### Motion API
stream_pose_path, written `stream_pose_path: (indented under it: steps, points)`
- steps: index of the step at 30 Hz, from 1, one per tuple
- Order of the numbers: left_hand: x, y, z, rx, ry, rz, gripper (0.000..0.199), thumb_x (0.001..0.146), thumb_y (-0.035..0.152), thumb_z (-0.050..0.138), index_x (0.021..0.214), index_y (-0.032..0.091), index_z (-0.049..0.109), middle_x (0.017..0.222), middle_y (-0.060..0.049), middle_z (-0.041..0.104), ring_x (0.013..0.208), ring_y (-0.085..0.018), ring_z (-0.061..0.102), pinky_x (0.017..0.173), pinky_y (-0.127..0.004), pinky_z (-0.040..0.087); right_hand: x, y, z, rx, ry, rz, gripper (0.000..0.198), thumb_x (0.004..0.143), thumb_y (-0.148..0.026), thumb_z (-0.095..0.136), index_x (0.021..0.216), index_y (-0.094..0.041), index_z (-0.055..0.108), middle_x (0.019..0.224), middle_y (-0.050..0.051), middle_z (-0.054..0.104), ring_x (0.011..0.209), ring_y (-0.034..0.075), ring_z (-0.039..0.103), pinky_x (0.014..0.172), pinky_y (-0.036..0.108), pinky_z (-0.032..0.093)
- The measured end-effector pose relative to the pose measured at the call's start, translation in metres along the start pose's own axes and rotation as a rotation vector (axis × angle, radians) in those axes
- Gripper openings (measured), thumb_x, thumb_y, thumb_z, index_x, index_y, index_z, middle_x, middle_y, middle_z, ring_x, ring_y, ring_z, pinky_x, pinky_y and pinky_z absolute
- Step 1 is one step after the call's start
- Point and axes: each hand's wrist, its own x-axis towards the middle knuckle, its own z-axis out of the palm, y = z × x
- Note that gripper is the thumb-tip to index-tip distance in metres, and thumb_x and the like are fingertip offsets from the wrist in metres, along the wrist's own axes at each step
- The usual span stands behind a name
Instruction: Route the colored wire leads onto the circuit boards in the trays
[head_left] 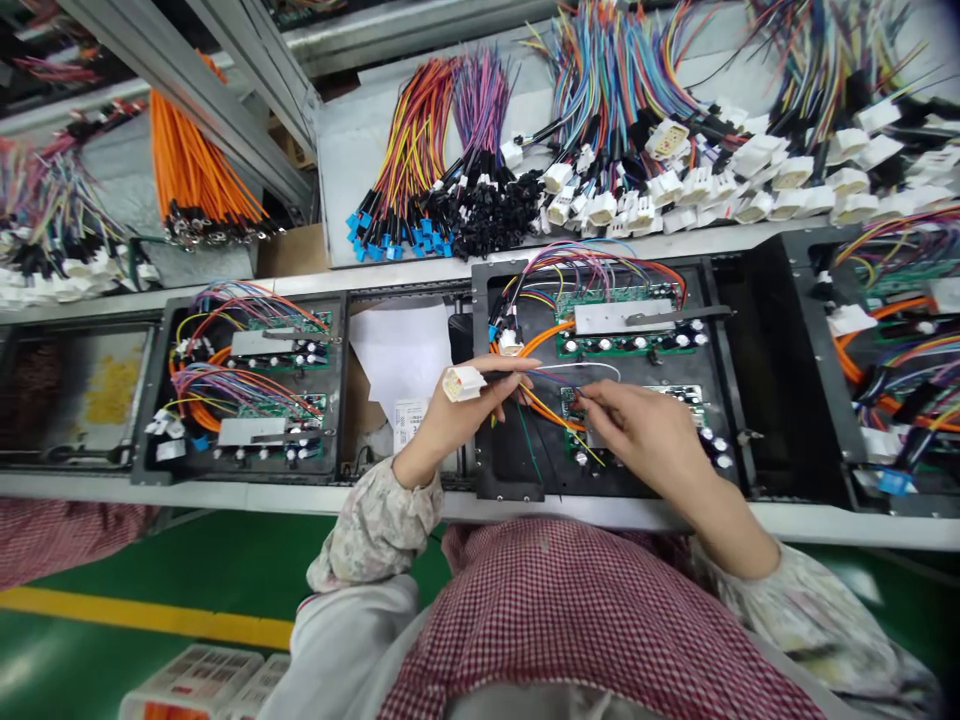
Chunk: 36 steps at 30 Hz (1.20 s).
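Over the black tray [510,468], a cable [553,379] is being gripped behind its white plug [463,384] by the left hand [471,412]; its thin wires [585,366] are being pinched by the right hand [649,428]. Light, limp handling is being expected, a hold near the tips being favoured.

The right hand [649,425] is partly covering a board [686,395]. The view's right edge is cropping a tray [831,380].

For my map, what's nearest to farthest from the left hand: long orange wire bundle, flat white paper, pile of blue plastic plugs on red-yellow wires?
In the head view, from the left hand:
1. White paper, just left.
2. Blue plugs, behind, slightly left.
3. Orange bundle, far upper left.
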Motion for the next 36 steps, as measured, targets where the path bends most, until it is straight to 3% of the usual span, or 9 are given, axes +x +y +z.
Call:
stream_pose_path:
  steps: [11, 16, 20, 24, 29, 36]
  points:
    - [0.000, -0.003, 0.000, -0.034, 0.031, 0.015, 0.021, 0.093, 0.027, 0.065, 0.109, 0.020, 0.076, 0.095, -0.007, 0.076, 0.073, -0.013, 0.069, 0.050, -0.017, 0.052, 0.001, 0.003, 0.002, -0.010, 0.020, -0.094, 0.030, 0.100, -0.036, 0.049, 0.094, -0.022, 0.074, 0.082, 0.005, 0.075, 0.066, 0.020, 0.068, 0.056, 0.029, 0.039]
    - [-0.001, -0.006, -0.001, 0.011, 0.056, 0.039, 0.021, 0.094, 0.026, 0.064, 0.109, 0.019, 0.075, 0.094, -0.007, 0.075, 0.073, -0.013, 0.070, 0.051, -0.018, 0.054, -0.007, -0.008, -0.014, 0.038, 0.134, -0.067, 0.027, 0.097, -0.040, 0.057, 0.103, -0.019, 0.073, 0.076, 0.002, 0.073, 0.064, 0.017, 0.065, 0.059, 0.029, 0.043]
    - [0.000, -0.009, 0.000, -0.023, 0.059, 0.044, 0.022, 0.094, 0.029, 0.064, 0.110, 0.017, 0.073, 0.103, -0.009, 0.075, 0.079, -0.015, 0.072, 0.051, -0.018, 0.056, -0.012, -0.014, -0.021, 0.038, 0.070, -0.148, 0.026, 0.099, -0.035, 0.053, 0.085, -0.021, 0.071, 0.077, 0.003, 0.072, 0.072, 0.018, 0.067, 0.062, 0.029, 0.043]
    - [0.000, -0.009, 0.000, -0.076, 0.039, 0.032, 0.024, 0.094, 0.031, 0.065, 0.110, 0.017, 0.073, 0.104, -0.009, 0.074, 0.083, -0.017, 0.075, 0.051, -0.017, 0.057, -0.009, -0.006, -0.013, 0.051, 0.106, -0.047, 0.023, 0.099, -0.032, 0.051, 0.095, -0.020, 0.070, 0.083, 0.003, 0.073, 0.069, 0.017, 0.066, 0.062, 0.028, 0.043]
    - [0.000, -0.008, 0.000, -0.067, 0.031, 0.003, 0.024, 0.094, 0.030, 0.064, 0.111, 0.017, 0.074, 0.097, -0.008, 0.075, 0.081, -0.016, 0.075, 0.053, -0.016, 0.057, -0.002, 0.000, -0.002, 0.037, 0.015, -0.016, 0.026, 0.097, -0.035, 0.049, 0.093, -0.023, 0.072, 0.070, 0.002, 0.066, 0.061, 0.017, 0.060, 0.056, 0.029, 0.036]
    - [0.000, -0.007, 0.001, -0.067, 0.041, -0.008, 0.022, 0.094, 0.028, 0.064, 0.111, 0.018, 0.074, 0.094, -0.008, 0.075, 0.081, -0.016, 0.075, 0.054, -0.016, 0.057, 0.001, 0.002, -0.001, 0.113, -0.038, 0.036, 0.025, 0.095, -0.035, 0.051, 0.092, -0.022, 0.073, 0.073, 0.002, 0.067, 0.062, 0.016, 0.060, 0.057, 0.029, 0.036]
